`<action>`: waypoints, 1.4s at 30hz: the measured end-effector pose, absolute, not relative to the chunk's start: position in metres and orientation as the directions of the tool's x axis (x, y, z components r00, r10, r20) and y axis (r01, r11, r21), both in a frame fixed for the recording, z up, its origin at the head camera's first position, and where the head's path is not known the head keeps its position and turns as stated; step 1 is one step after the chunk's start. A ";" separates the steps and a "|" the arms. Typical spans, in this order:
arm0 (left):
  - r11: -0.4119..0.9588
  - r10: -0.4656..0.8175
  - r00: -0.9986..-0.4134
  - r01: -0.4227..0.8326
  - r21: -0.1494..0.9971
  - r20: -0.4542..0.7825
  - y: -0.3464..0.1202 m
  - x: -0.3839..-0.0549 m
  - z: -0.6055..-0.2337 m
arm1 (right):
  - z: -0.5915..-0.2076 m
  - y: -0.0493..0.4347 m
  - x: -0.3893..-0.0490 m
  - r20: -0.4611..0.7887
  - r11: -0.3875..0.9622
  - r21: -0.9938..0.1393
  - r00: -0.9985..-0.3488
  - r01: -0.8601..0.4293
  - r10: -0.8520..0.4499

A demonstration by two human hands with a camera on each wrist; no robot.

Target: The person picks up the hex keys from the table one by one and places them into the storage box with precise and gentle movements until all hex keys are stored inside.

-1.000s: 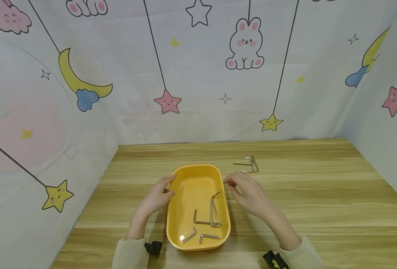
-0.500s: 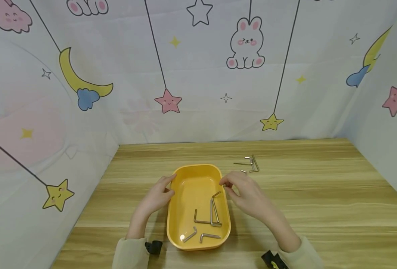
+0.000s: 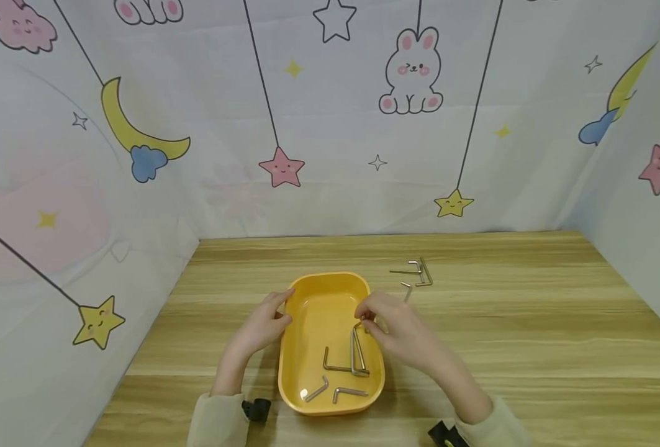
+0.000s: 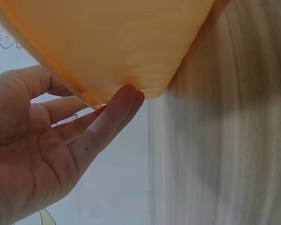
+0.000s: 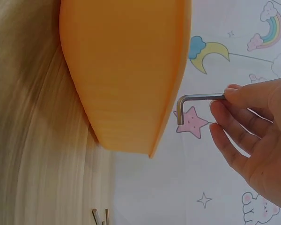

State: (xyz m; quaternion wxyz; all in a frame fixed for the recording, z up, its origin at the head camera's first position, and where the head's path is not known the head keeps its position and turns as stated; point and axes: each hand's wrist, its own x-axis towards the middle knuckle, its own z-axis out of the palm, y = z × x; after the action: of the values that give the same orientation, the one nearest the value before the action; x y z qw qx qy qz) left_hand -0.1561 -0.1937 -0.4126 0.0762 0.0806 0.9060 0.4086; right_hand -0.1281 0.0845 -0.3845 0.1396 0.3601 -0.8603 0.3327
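Note:
A yellow tray (image 3: 307,341) stands on the wooden table with several L-shaped hex keys (image 3: 338,369) lying in its near and right part. My left hand (image 3: 262,326) grips the tray's left side; in the left wrist view two fingers (image 4: 126,96) press its outer wall while the thumb reaches past the rim. Over the tray's right rim, my right hand (image 3: 399,323) pinches another hex key (image 5: 201,97) by its long end. That key's short bent end points down in the right wrist view, apart from the tray wall.
Several more hex keys (image 3: 421,273) lie on the table (image 3: 503,323) behind and right of the tray, one partly hidden by my right hand. A white cloth (image 3: 330,205) with cartoon prints hangs along the back and sides.
My right hand has moved left from outside the tray to over its right rim, carrying the hex key. A key on the table behind it shows more. My left hand stays put.

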 end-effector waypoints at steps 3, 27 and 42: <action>0.653 0.208 -0.976 0.086 0.752 -0.070 -0.193 -0.156 -0.413 | -0.385 0.081 -0.127 0.463 0.533 -0.461 -0.705 -0.709 -0.537; 0.651 0.209 -0.975 0.086 0.754 -0.070 -0.193 -0.156 -0.412 | -0.400 0.053 -0.125 0.352 0.517 -0.396 -0.646 -0.759 -0.678; 0.658 0.212 -0.974 0.086 0.748 -0.074 -0.193 -0.156 -0.410 | -0.411 0.048 -0.128 0.221 0.569 -0.438 -0.697 -0.696 -0.682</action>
State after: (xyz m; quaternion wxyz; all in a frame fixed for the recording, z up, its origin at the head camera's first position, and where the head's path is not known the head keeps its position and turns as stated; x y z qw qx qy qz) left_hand -0.1555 -0.1929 -0.4100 0.0777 0.0823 0.9072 0.4052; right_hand -0.1276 0.0479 -0.4110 0.0136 0.3888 -0.8857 0.2533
